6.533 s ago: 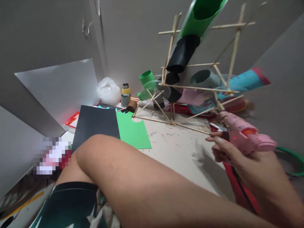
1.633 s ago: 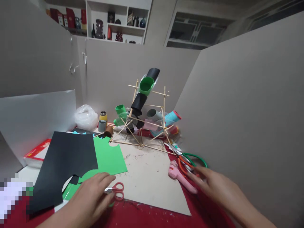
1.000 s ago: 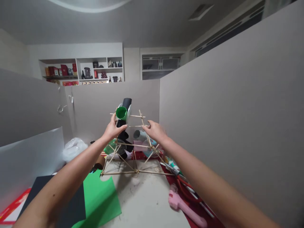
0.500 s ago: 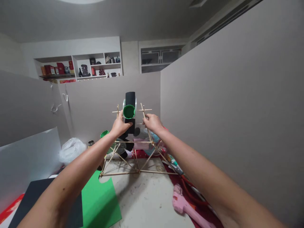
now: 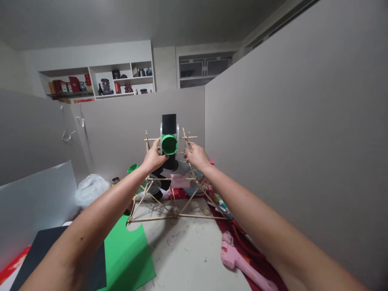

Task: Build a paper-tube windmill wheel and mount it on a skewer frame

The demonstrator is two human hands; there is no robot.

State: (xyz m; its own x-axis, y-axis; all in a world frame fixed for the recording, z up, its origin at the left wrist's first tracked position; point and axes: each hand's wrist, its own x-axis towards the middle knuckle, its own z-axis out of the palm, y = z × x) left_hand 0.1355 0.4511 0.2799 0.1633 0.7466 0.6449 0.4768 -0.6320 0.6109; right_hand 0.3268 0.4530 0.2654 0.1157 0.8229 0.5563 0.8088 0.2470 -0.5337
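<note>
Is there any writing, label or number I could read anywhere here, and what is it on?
No text is readable.
The red boxes on the far shelf are too small and blurred to show any print.
The red-edged sheet at the lower left shows no legible marks.
The green tube, the stick frame that the left hand and right hand grip, and the pink glue gun show no lettering.

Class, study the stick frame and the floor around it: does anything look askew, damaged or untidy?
Small scraps litter the beige board under the stick frame. The green sheet has a round bite cut from its edge. Both the left hand and right hand steady the frame beside the green tube.
</note>
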